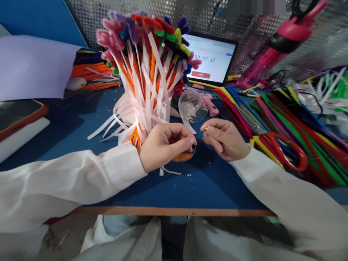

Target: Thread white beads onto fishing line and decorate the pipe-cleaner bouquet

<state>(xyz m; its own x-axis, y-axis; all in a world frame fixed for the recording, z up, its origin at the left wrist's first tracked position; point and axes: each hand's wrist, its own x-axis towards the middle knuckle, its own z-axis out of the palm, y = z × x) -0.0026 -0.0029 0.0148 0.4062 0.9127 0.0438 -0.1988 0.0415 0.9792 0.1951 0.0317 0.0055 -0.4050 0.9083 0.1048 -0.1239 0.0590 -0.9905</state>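
fuzzy multicoloured flowers (154, 24) at eleven o'clock look made; silvery beads (188, 109) remain. my right hand (225, 139) pinches a pale bead (206, 128); left hand (166, 144), can't tell.

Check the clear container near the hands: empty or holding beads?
Not empty: the clear container holds a small heap of pale beads, visible inside.

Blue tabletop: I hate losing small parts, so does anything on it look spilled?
Yes: two tiny whitish beads lie loose toward the front of the blue tabletop, outside the clear round plastic container holding many similar ones. They look strayed, though possibly set aside deliberately.
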